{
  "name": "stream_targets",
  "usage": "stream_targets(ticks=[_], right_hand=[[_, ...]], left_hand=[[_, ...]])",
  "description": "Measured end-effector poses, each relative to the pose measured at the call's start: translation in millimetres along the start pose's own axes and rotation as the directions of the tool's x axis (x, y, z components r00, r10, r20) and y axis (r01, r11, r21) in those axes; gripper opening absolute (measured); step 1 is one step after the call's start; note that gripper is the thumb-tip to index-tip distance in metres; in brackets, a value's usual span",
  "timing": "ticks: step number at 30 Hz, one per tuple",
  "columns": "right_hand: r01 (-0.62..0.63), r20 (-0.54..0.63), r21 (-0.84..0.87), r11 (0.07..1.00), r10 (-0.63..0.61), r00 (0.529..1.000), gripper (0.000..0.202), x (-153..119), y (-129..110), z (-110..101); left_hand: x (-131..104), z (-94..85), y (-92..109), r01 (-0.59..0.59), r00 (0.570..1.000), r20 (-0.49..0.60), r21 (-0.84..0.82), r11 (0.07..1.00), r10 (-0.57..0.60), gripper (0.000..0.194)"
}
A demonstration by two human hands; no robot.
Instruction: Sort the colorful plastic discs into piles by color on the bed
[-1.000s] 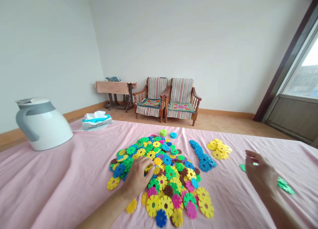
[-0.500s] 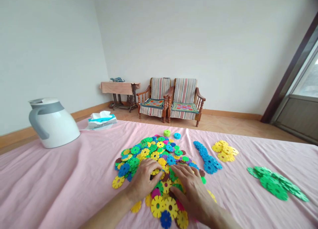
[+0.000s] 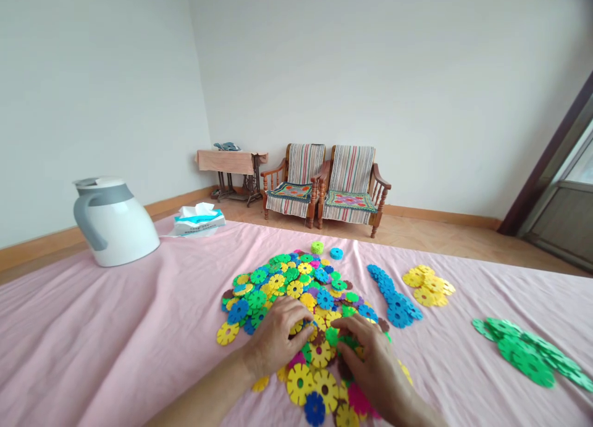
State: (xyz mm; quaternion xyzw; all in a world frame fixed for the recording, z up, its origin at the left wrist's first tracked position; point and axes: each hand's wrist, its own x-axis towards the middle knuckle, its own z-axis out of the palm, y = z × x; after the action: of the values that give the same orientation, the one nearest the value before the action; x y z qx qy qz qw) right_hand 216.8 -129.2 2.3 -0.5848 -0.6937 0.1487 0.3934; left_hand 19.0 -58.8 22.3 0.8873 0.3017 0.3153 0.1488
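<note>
A heap of notched plastic discs [image 3: 294,289] in yellow, green, blue, brown and pink spreads over the pink cloth. Over its left middle, my left hand [image 3: 282,331] has its fingers curled, and whatever they hold, if anything, is hidden. On the heap's right side, my right hand [image 3: 370,359] is bent with thumb and fingertips near a green disc [image 3: 332,336]; a gap shows between them. To the right lie a row of blue discs [image 3: 398,306], a yellow cluster [image 3: 428,286] and overlapping green discs [image 3: 528,356]. Small lime [image 3: 317,248] and light blue [image 3: 336,253] stacks sit behind the heap.
A white and grey jug [image 3: 123,229] stands at the left of the pink cloth [image 3: 139,328], with a tissue box [image 3: 199,220] behind it. Beyond are two wooden chairs [image 3: 349,198] and a small covered table [image 3: 227,161] by the wall.
The view has shifted, moving the surroundings slightly rightward. My right hand's fingers, spread flatter before, are now more bent. More of a pink disc shows beside my right wrist.
</note>
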Motion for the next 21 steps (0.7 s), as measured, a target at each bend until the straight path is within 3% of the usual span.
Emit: stream_targets(ticks=[5,9,12,16,21], right_hand=[[-0.072,-0.083,0.211,0.975,0.091,0.992,0.024,10.4,6.9,-14.8],[-0.151,-0.295,0.217,0.964,0.212,0.931,0.033,19.6,36.7,-41.8],[-0.292,-0.48,0.115,0.949,0.311,0.821,0.04,21.2,70.0,-73.0],[-0.547,-0.69,0.004,0.837,0.398,0.604,0.043,11.5,111.7,-123.3],[-0.723,-0.81,0.054,0.689,0.453,0.372,0.037,-13.0,146.0,-169.4]], left_hand=[[-1.0,2.1,-5.3,-0.016,1.0,-0.008,0.002,1.0,0.016,0.01],[-1.1,3.8,-8.3,-0.026,0.999,-0.02,0.006,1.0,0.026,0.008],[-0.3,4.0,-8.3,-0.022,1.0,-0.021,0.008,1.0,0.022,0.008],[1.3,3.8,-7.3,-0.026,0.999,-0.031,0.015,1.0,0.027,0.008],[2.1,4.9,-8.5,-0.04,0.998,-0.036,0.031,0.999,0.041,0.009]])
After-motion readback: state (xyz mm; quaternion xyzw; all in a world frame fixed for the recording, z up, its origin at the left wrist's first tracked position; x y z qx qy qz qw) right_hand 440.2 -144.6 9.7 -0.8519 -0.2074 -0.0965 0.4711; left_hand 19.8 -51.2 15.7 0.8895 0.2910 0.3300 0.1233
